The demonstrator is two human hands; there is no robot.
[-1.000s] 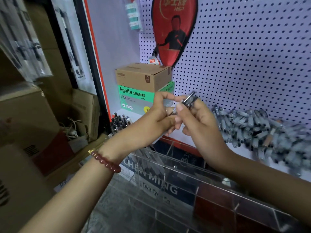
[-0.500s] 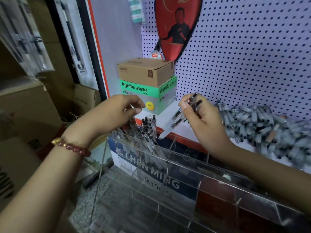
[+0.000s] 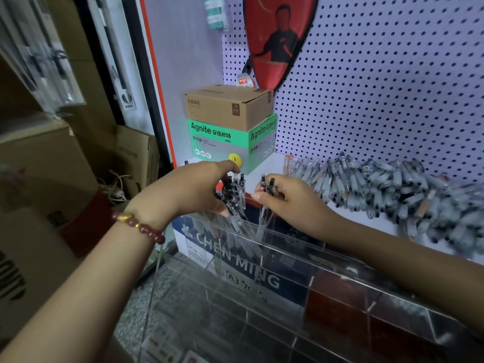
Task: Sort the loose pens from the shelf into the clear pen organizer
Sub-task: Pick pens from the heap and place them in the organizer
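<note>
A clear acrylic pen organizer [image 3: 301,260] with several compartments stands in front of the white shelf [image 3: 272,163]. Its far-left compartment holds a bunch of black-capped pens [image 3: 233,195], tips down. My left hand [image 3: 193,192] curls its fingers round that bunch. My right hand [image 3: 290,200] grips a few clear pens [image 3: 265,189] upright, their lower ends inside the neighbouring compartment. A long pile of loose pens [image 3: 392,187] lies on the shelf to the right.
A brown carton [image 3: 230,106] sits on a green Agnite box [image 3: 225,142] at the shelf's left end. A red racket cover [image 3: 277,40] hangs on the pegboard [image 3: 392,87]. Cardboard boxes [image 3: 39,179] stand at the left.
Both hands came apart and moved down to the organizer. The left hand went to the pen bunch at the left; the right hand lowered its pens into the compartment beside it.
</note>
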